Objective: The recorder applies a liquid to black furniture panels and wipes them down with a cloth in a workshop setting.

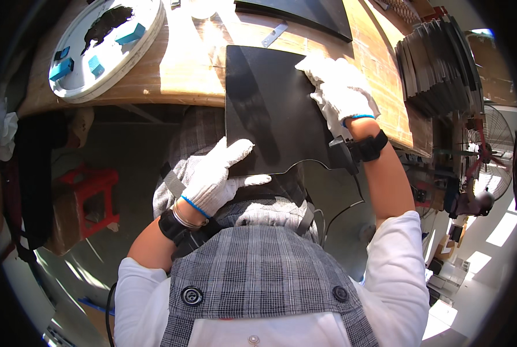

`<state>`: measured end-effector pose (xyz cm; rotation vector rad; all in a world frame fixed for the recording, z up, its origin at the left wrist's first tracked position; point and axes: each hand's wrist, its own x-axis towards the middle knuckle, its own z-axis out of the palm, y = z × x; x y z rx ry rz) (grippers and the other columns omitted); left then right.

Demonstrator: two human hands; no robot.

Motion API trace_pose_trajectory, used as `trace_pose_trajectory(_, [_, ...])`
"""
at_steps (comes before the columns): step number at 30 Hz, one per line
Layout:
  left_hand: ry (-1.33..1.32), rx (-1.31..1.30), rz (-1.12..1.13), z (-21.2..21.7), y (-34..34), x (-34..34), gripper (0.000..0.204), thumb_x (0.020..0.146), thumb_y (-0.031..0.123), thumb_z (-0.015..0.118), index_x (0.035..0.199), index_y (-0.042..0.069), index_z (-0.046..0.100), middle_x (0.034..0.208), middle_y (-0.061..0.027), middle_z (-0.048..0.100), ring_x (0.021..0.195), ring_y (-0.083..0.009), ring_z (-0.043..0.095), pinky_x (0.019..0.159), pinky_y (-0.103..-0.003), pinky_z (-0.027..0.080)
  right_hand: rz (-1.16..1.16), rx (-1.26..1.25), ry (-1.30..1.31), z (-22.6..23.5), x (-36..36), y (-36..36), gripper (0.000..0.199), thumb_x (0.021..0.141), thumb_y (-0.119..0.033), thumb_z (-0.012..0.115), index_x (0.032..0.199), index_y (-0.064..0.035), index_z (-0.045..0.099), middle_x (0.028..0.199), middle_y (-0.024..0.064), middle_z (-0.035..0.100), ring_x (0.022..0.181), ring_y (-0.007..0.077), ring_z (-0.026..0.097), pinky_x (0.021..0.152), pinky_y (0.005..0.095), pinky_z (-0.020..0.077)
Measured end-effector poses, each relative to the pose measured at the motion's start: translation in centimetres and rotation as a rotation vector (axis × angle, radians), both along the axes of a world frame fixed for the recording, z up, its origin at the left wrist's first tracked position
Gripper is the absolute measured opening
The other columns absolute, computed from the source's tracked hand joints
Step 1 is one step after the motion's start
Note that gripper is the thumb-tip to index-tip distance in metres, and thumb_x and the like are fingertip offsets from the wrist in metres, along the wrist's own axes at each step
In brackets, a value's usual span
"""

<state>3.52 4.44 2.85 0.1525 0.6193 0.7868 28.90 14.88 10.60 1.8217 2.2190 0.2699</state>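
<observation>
A flat black panel [270, 110] lies partly on the wooden table and reaches over its front edge above my lap. My left hand [215, 179], in a white glove, grips its near left corner, with the thumb on top and a finger along the near edge. My right hand [354, 98], also gloved, is at the panel's far right edge. It is closed on a bunched white cloth [317, 72] that touches the panel; the fingers are mostly hidden. Dark wrist straps with cables sit on both wrists.
Another black panel [305, 14] and a small metal plate [275, 34] lie farther back on the table [195, 75]. At left, a round white lid [111, 66] carries several blue blocks. Stacked dark panels [438, 63] stand at right, near a fan [490, 153]. A red stool [96, 199] is at lower left.
</observation>
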Motion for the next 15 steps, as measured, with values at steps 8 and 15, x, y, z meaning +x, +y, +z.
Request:
trace_pose_trajectory(8, [0.099, -0.042, -0.004, 0.9, 0.1, 0.3, 0.034, 0.102, 0.016, 0.06, 0.134, 0.008, 0.055, 0.125, -0.0086, 0.058, 0.118, -0.0256, 0.059, 0.093, -0.056, 0.06, -0.121, -0.013, 0.132, -4.2, 0.7, 1.2, 0.038, 0.091, -0.035, 0.064, 0.117, -0.0074, 0.065, 0.115, 0.0164, 0.068, 0.109, 0.0328, 0.066, 0.095, 0.0439, 0.0517])
trace_pose_trajectory(15, [0.231, 0.243, -0.043, -1.1, -0.2, 0.3, 0.034, 0.101, 0.018, 0.061, 0.133, 0.009, 0.054, 0.124, -0.0084, 0.058, 0.118, -0.025, 0.059, 0.093, -0.055, 0.06, -0.004, 0.004, 0.147, -3.3, 1.7, 2.1, 0.042, 0.083, -0.02, 0.075, 0.123, -0.016, 0.065, 0.115, 0.0157, 0.065, 0.107, 0.0339, 0.062, 0.094, 0.0436, 0.0505])
